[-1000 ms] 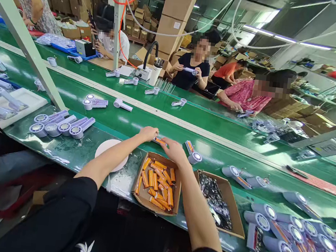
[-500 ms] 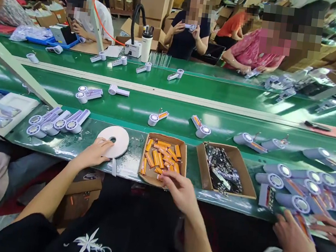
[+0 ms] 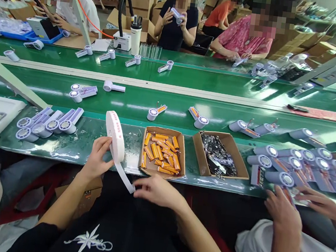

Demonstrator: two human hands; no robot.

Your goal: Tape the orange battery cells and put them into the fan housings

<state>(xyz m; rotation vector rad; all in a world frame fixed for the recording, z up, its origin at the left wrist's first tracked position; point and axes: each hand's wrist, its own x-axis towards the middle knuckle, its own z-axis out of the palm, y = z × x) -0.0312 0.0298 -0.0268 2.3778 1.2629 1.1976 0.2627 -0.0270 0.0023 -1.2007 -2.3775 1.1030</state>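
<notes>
My left hand grips a roll of white tape, tilted up on edge above the front of the bench. A strip of the tape hangs off the roll toward me, and my right hand pinches its loose end. Just beyond my right hand lies a shallow cardboard box of orange cylindrical battery cells. Another cardboard box to its right holds dark circuit boards.
Lilac handheld fan bodies lie grouped at left, more at right. Several rest on the green conveyor. A co-worker's hands work close on my right. A slanted metal post stands at left; people sit across the belt.
My left hand has lifted the tape roll off the bench and tipped it on edge. My right hand has moved from the battery box to the tape's loose end. The view has shifted slightly.
</notes>
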